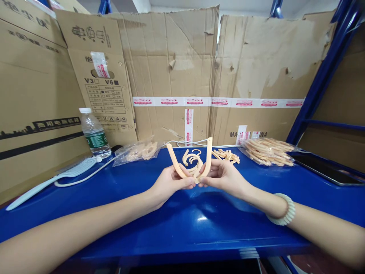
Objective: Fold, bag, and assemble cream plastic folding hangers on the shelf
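My left hand grips a beige, curved hanger arm between thumb and fingers. In my right hand is a matching hanger arm. The two arms meet at their lower ends between my thumbs and rise apart in a U shape above the table. Whether they are locked together cannot be told. Just behind them, curved beige hanger pieces and a hanger hook lie on the blue table. A pile of small beige hooks lies behind my right hand.
Clear bags of beige pieces lie at the back left and back right. At left are a water bottle and a pale hairbrush. A dark tablet lies at far right. Cardboard walls the back; a white cable crosses the left.
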`<state>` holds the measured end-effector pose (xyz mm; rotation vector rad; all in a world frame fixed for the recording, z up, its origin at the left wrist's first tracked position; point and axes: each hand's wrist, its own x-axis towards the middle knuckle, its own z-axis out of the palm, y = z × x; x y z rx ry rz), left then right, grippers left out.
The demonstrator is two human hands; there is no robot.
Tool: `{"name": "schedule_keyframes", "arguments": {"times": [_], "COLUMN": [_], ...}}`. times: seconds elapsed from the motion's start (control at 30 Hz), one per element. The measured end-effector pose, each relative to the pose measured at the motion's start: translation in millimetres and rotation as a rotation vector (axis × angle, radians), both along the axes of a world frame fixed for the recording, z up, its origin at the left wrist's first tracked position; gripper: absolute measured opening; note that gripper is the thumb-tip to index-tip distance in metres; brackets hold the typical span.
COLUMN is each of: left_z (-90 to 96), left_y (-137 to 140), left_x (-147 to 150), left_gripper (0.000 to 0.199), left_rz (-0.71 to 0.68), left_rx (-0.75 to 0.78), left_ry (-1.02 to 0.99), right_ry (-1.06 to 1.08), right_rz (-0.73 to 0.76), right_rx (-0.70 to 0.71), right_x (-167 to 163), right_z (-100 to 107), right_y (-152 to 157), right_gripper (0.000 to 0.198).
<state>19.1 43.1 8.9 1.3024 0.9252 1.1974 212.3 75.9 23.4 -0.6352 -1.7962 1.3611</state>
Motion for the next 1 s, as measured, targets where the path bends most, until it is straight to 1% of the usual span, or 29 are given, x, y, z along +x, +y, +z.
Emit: {"name": "schedule_keyframes", "arguments": {"times": [0.1, 0.17, 0.23, 0.33, 0.5, 0.57, 0.6, 0.67, 0.77, 0.83, 0.9, 1.0], "left_z": [7.1, 12.2, 17.2, 24.1, 33.4, 36.5, 38.0, 41.3, 46.8, 50.6, 54.4, 58.6], "left_y": [2, 6, 12, 24, 44, 50, 52, 53, 52, 49, 45, 41], "left_x": [-4, -9, -16, -29, -53, -62, -66, -72, -77, -77, -76, -74], "left_gripper": [0.032, 0.032, 0.031, 0.031, 0.029, 0.027, 0.026, 0.025, 0.023, 0.021, 0.019, 0.017], "left_rz": [0.033, 0.058, 0.063, 0.052, 0.014, 0.019, 0.018, -0.021, -0.127, -0.182, -0.224, -0.248], "left_rx": [-0.003, -0.002, -0.003, -0.01, 0.038, 0.074, 0.106, 0.21, 0.412, 0.532, 0.624, 0.712], "left_ry": [-0.048, -0.097, -0.125, -0.115, -0.013, 0.101, 0.197, 0.452, 0.842, 1.029, 1.156, 1.251], "right_ry": [0.004, -0.004, -0.027, -0.098, -0.273, -0.35, -0.389, -0.466, -0.574, -0.634, -0.699, -0.788], "right_rz": [0.021, 0.021, 0.03, 0.02, -0.074, -0.098, -0.106, -0.107, -0.081, -0.062, -0.032, 0.063], "right_rx": [-0.039, -0.019, 0.031, 0.133, 0.294, 0.332, 0.352, 0.41, 0.599, 0.735, 0.801, 0.774], "right_x": [8, 18, 30, 48, 73, 78, 80, 81, 81, 80, 79, 77], "right_z": [9, 17, 25, 37, 51, 52, 52, 52, 51, 51, 52, 51], "right_y": [11, 20, 30, 43, 57, 60, 62, 64, 66, 65, 63, 60], "right_gripper": [0.033, 0.033, 0.03, 0.026, 0.027, 0.029, 0.031, 0.032, 0.028, 0.024, 0.021, 0.018]}}
